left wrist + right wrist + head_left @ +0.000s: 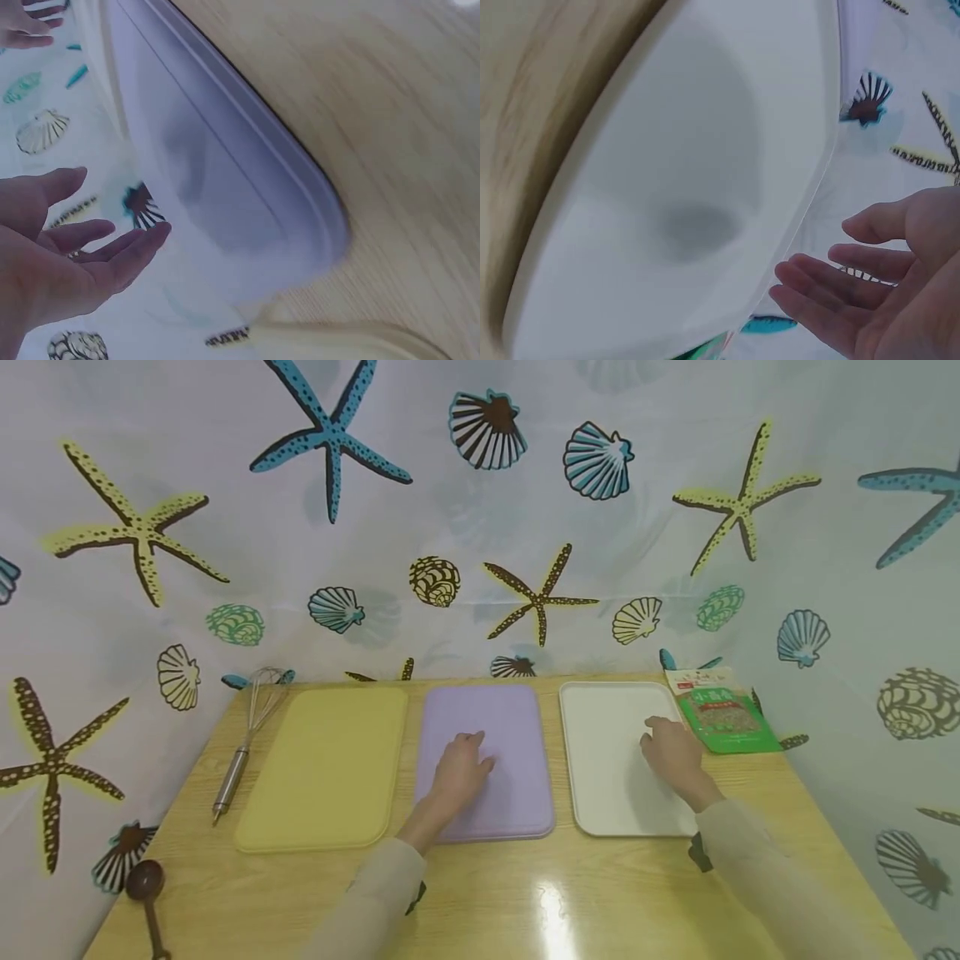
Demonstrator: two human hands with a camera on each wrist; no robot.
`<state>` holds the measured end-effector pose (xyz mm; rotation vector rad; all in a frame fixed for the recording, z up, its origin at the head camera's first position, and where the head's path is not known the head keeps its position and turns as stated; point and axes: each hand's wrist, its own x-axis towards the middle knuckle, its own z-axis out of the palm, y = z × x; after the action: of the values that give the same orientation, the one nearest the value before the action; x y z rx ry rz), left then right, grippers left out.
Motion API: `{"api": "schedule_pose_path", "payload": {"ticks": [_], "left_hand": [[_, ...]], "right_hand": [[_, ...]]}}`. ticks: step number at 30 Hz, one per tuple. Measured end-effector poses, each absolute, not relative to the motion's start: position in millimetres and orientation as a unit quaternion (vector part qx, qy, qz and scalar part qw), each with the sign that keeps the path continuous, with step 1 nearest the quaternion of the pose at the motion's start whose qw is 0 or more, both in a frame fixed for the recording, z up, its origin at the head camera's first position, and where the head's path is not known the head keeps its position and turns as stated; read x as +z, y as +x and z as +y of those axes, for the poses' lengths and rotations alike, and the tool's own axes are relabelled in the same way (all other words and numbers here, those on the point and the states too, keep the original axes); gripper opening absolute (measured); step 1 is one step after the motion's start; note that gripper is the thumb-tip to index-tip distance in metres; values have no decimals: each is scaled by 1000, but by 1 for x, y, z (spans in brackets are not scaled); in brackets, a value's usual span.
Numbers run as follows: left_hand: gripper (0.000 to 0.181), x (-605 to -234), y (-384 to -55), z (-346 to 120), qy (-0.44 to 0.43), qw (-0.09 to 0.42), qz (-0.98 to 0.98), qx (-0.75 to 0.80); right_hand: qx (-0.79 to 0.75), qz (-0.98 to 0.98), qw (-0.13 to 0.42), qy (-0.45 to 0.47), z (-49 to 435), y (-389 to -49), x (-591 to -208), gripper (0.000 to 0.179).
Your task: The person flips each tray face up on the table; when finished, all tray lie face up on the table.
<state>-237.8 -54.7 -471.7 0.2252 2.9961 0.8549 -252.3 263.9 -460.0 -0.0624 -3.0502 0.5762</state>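
While the left hand [457, 772] hovers over the purple tray [519, 777] and the right hand [672, 756] over the white tray [606, 760] on the counter [480, 897], fingers [136, 253] loose and empty, any grip would likely be steadiest at the trays' edges.

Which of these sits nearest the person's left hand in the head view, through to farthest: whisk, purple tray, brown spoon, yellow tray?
1. Purple tray: beneath the left hand.
2. Yellow tray: left of the purple one.
3. Whisk: left of the yellow tray.
4. Brown spoon: front left.
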Motion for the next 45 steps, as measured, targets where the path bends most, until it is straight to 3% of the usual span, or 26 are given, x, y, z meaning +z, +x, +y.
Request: {"api": "schedule_pose_path", "payload": {"ticks": [8,15,31,45], "left_hand": [[70,-491,-239,-108,31,19,972,231],[81,-499,-236,-124,32,43,972,227],[77,-494,-233,-128,59,52,978,194],[76,-497,-238,-132,64,72,973,209]], "right_hand": [[246,-968,45,28,209,-250,-467,37],[259,-963,48,54,172,-253,-474,41],[277,-957,2,89,127,-251,-484,43],[248,-964,9,94,113,-253,-492,39]]}}
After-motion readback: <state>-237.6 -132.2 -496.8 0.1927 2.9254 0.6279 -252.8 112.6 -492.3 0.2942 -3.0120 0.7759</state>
